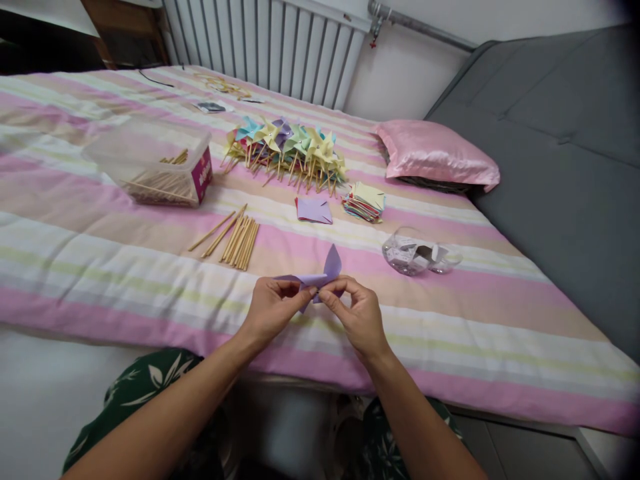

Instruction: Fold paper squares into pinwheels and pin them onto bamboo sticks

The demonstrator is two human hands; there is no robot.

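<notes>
A purple paper pinwheel (332, 264) is held between my two hands over the near edge of the bed. My left hand (274, 303) pinches its left side, thumb near the middle. On the other side my right hand (357, 313) grips it with thumb and fingers, the two thumb tips almost meeting at the centre. One pointed blade stands up above the right fingers. Whatever sits under the thumbs is too small to make out. Just beyond lie a cut purple paper square (314, 210), a stack of cut paper squares (365, 202) and several wooden sticks (241, 241).
Finished pinwheels (287, 147) on sticks lie piled farther back. A clear plastic box (150, 160) of sticks is at left. Clear round containers (407, 252) with small packets sit at right, below a pink pillow (440, 153). A grey headboard (560, 133) borders the right.
</notes>
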